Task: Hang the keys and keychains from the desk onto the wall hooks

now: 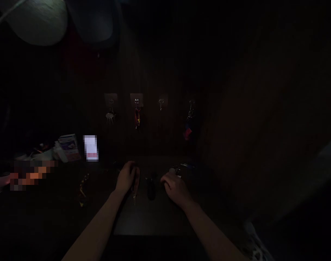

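The light is very dim. My left hand (126, 177) is on the dark surface, fingers curled against a reddish-brown strap keychain (136, 181). A small metal end points toward me from this strap. Between my hands lies a dark key fob or pouch (151, 189), too dim to make out clearly. My right hand (174, 186) rests to its right with loosely bent fingers apart, and I see nothing held in it. Just beyond that hand sit a bunch of keys (177, 169) and a pale round piece (172, 170).
Wall hooks hold keys (110, 116), a red and yellow keychain (137, 117) and a keyring with a red tag (187, 133); another hook (161, 103) is bare. A yellow-patterned strap (83, 186), boxes (69, 148), a pen (187, 166) and caps (91, 21) surround the area.
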Motion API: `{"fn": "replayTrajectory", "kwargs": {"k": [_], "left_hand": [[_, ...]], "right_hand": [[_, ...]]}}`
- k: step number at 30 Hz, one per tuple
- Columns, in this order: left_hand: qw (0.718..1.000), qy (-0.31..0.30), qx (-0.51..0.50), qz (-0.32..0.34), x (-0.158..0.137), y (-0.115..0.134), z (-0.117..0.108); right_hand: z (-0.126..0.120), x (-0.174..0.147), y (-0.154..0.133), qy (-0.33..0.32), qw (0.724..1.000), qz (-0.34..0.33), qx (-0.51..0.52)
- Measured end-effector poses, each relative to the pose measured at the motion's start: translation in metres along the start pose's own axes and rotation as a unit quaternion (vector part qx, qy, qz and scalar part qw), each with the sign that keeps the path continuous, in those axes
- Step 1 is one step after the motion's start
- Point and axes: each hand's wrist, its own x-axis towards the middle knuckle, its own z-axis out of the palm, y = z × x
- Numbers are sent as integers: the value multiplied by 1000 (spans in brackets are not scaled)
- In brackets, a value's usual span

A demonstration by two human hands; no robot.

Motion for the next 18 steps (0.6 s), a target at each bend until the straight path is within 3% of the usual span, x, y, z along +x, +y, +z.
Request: {"fn": "replayTrajectory", "kwargs": {"k": [5,8,13,18], "left_hand": [[999,27,-47,8,-1,-1,-2],[997,27,-65,18,-1,2,-2],[995,22,-89,38,-2,7,-3],[992,29,-114,45,-5,16,-6]], "right_hand": [[-3,-2,-25,-37,992,-118,-12],[-3,-1,-37,-56,987,-151,-16],[-1,-1,-39,-87,986,-140,-9],[-4,3,-37,-32,996,-74,26]]}}
